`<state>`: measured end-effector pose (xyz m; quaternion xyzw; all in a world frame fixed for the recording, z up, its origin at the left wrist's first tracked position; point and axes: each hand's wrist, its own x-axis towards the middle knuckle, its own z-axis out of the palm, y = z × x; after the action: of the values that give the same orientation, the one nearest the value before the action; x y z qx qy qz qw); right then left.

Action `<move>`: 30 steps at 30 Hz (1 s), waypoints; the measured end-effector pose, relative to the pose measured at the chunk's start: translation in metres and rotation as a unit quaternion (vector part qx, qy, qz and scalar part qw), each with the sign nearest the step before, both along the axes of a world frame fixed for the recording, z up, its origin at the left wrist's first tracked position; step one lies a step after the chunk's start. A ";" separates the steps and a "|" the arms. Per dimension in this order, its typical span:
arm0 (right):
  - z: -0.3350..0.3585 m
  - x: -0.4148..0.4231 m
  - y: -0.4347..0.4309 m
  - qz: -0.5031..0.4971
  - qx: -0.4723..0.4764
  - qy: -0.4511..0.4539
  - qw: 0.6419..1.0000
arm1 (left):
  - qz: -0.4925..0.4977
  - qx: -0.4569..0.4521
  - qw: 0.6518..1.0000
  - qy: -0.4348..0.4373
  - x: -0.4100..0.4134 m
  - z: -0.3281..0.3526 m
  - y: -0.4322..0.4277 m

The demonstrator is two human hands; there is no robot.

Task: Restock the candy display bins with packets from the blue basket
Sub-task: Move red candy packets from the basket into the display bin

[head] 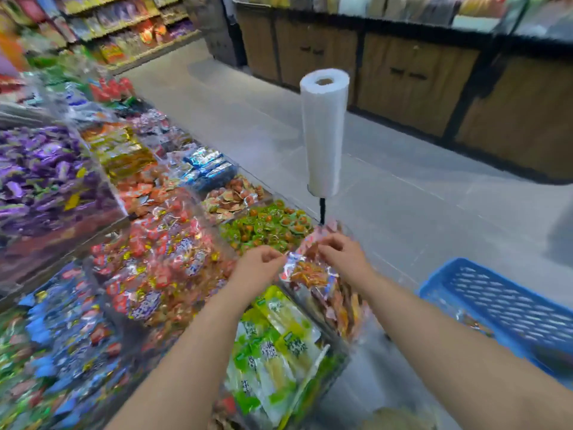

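**Bag pinched at its top**

The left hand [259,262] and right hand [341,253] each pinched the top edge of a clear bag of orange packets [311,274] above the near-right display bins [322,361], with the blue basket [496,305] just to the right. Next, I judged, it wanted pulling open and tipping in.
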<state>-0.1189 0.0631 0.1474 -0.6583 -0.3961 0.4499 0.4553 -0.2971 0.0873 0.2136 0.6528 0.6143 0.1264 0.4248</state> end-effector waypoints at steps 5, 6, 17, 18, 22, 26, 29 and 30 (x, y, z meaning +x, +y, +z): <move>-0.050 0.137 -0.095 -0.169 -0.109 0.072 0.977 | -0.128 -0.096 0.987 -0.022 0.166 -0.051 -0.041; -0.061 0.164 -0.118 -0.206 -0.123 0.087 0.967 | -0.149 -0.124 0.981 -0.026 0.202 -0.062 -0.054; -0.213 0.348 -0.297 -0.311 -0.359 0.103 0.874 | -0.269 -0.285 0.916 0.088 0.439 -0.244 -0.163; -0.229 0.357 -0.302 -0.313 -0.375 0.117 0.865 | -0.266 -0.283 0.915 0.106 0.447 -0.266 -0.164; -0.287 0.392 -0.310 -0.361 -0.406 0.173 0.822 | -0.251 -0.272 0.913 0.174 0.468 -0.345 -0.156; -0.334 0.399 -0.302 -0.491 -0.397 0.168 0.757 | -0.221 -0.245 0.922 0.203 0.483 -0.410 -0.146; -0.351 0.402 -0.292 -0.545 -0.380 0.148 0.733 | -0.203 -0.218 0.926 0.233 0.493 -0.443 -0.144; -0.354 0.404 -0.289 -0.558 -0.373 0.147 0.727 | -0.206 -0.201 0.922 0.260 0.496 -0.449 -0.144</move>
<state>0.2851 -0.2261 -0.2069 -0.8031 0.3135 0.3176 0.3948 0.1985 -0.0570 -0.2357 0.6760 0.5672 -0.2643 0.3891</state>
